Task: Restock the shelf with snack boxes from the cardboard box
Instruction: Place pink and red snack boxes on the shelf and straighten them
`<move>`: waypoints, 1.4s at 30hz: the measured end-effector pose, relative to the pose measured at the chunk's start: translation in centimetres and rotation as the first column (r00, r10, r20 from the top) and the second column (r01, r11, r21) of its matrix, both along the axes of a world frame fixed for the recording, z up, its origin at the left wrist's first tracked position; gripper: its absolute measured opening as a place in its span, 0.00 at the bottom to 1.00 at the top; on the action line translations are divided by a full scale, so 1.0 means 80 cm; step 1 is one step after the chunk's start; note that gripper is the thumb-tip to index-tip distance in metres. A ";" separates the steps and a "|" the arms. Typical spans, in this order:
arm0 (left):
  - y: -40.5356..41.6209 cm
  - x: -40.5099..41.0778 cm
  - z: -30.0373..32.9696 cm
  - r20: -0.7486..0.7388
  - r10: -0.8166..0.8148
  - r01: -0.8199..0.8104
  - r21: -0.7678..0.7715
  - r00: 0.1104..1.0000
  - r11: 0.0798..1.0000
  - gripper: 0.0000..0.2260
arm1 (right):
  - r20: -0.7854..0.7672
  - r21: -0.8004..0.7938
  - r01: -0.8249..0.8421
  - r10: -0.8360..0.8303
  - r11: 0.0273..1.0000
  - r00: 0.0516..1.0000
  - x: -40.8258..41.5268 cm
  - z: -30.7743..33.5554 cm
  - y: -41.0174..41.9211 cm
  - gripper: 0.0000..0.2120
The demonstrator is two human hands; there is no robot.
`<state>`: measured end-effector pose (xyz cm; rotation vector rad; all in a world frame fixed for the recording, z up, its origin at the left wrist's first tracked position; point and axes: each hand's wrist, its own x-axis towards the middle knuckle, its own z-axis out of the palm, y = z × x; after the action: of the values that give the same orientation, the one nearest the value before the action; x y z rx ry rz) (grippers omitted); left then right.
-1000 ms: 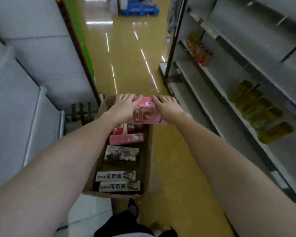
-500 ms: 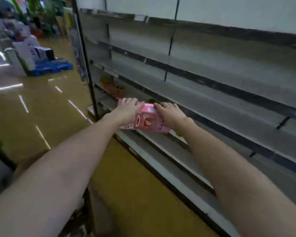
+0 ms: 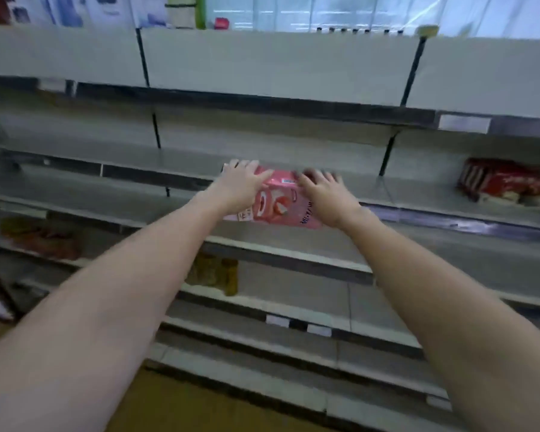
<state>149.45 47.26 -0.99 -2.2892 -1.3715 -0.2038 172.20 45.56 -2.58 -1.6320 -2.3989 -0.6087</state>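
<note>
While the pink snack box (image 3: 276, 202) hangs in front of the shelf edge (image 3: 156, 179), not yet resting on it, the head view suggests it could catch that lip and tip. Both arms reach forward; left hand (image 3: 242, 188) and right hand (image 3: 326, 194) clasp its ends.

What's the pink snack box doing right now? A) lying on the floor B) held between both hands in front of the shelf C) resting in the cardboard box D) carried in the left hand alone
B: the pink snack box sits between the left hand and the right hand, one on each end, raised in front of the grey shelf; no cardboard box is in view.
</note>
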 end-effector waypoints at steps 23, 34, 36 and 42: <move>0.303 0.090 0.062 0.527 0.079 0.213 -0.470 0.846 0.856 0.11 | -0.512 -0.357 0.247 -0.410 0.901 0.755 0.006 0.054 0.242 0.21; 0.298 0.136 0.040 0.806 0.036 0.583 -0.457 0.591 0.672 0.17 | -0.453 -0.574 0.142 -0.457 0.806 0.765 0.058 0.072 0.264 0.35; 0.307 0.145 0.037 0.722 -0.088 0.511 -0.392 0.686 0.765 0.18 | -0.427 -0.534 0.173 -0.440 0.828 0.790 0.067 0.078 0.265 0.29; 0.333 0.184 0.027 0.298 -0.167 0.223 -0.167 0.940 0.960 0.25 | -0.378 -0.494 0.120 -0.337 0.861 0.862 0.131 0.088 0.246 0.16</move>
<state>164.17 73.87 1.14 -2.6488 -1.3459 -0.4954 182.71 65.24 4.46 -1.9907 -2.0921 0.3318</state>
